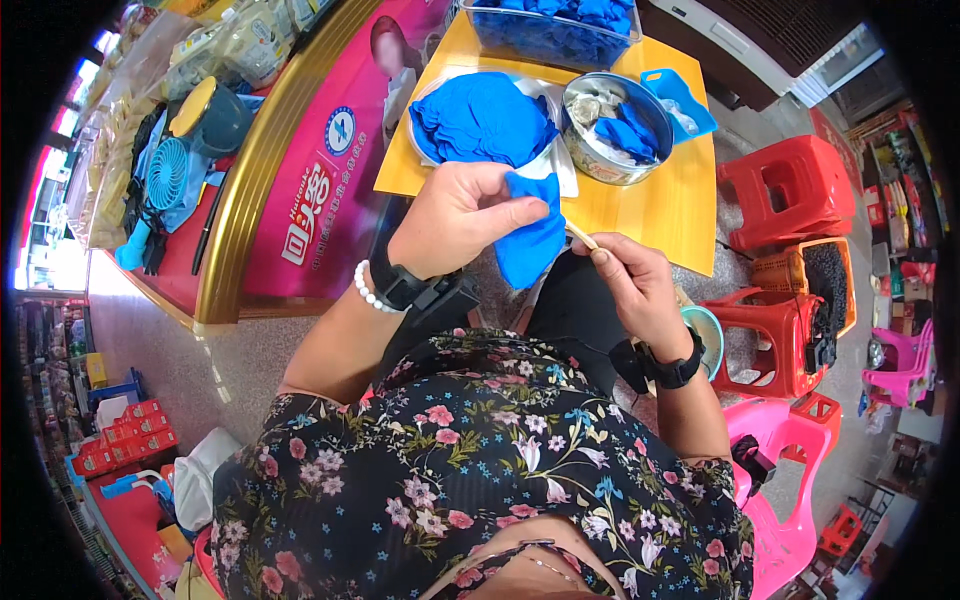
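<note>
My left hand (455, 220) pinches a small piece of blue fabric (532, 240) between thumb and fingers, just in front of the table's near edge. Close by on the right, the fingers of my right hand (632, 280) close on a thin, pale stick-like tool (580, 236). Its tip points toward the blue fabric; whether the two touch I cannot tell. Beyond my left hand, a heap of flat blue fabric pieces (482, 118) lies on a white plate. To its right stands a round tin (612, 174) holding blue pieces and whitish material.
The yellow table (670, 215) also bears a clear bin (478, 35) full of blue pieces and a small blue basket (712, 125). A pink counter with a gold edge (235, 230) borders the left. Red stools (790, 190) and a pink chair (790, 530) stand at right.
</note>
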The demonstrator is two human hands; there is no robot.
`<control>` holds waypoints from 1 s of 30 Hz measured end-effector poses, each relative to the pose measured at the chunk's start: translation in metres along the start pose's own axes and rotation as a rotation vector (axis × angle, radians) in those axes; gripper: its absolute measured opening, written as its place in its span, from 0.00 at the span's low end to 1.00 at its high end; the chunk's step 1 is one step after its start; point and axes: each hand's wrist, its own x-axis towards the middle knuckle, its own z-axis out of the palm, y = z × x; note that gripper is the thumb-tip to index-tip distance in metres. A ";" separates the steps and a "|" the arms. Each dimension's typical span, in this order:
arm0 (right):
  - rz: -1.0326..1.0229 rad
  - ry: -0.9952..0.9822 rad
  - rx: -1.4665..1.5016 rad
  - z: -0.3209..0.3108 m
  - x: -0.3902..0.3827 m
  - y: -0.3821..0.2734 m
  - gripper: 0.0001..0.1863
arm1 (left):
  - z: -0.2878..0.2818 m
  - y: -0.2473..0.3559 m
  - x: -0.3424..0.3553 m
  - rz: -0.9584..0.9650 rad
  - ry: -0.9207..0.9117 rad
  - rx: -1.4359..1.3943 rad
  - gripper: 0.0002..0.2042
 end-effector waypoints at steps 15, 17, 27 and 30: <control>-0.053 0.061 0.025 0.017 0.001 0.003 0.10 | 0.012 -0.008 0.005 0.003 0.058 -0.193 0.05; -0.001 0.061 0.047 0.017 0.002 0.002 0.10 | 0.016 -0.009 0.005 0.015 0.095 -0.223 0.05; 0.101 0.030 0.312 0.014 -0.005 0.004 0.12 | 0.018 -0.026 0.004 0.086 0.362 -0.367 0.07; 0.126 0.042 0.416 0.019 -0.003 0.004 0.13 | 0.028 -0.023 -0.002 0.106 0.349 -0.337 0.07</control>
